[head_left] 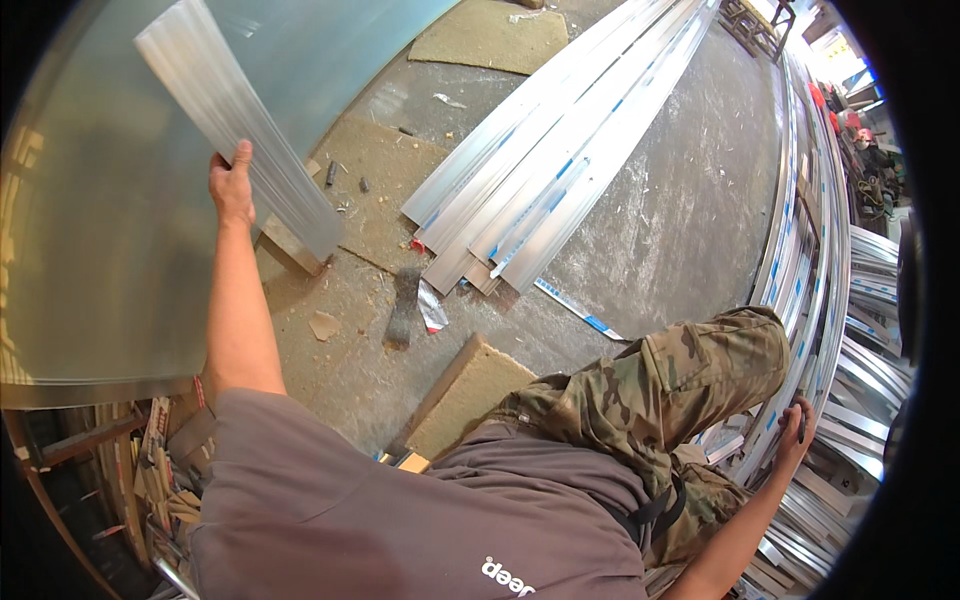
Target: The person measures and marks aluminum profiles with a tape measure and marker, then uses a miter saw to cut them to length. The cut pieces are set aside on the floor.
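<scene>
My left hand (234, 182) grips the edge of a wide ribbed metal strip (247, 127), with the thumb along its near face. The strip slants across the left of the view; its lower end is by a wooden block (292, 247). Out to the lower right, my right hand (795, 431) is closed around a small dark object, possibly a pen, beside racked metal profiles (806, 300). Between my hands, long silvery metal profiles (525, 172) with blue film strips lie side by side on the floor, fanned towards me.
A large smooth sheet (112, 247) fills the left side. Foam-like pads (491, 37) and a thick block (469, 397) rest on the floor among scraps. Wooden offcuts (157, 457) stand at lower left. More metal lengths (862, 420) are piled at right, near a metal stand (757, 26).
</scene>
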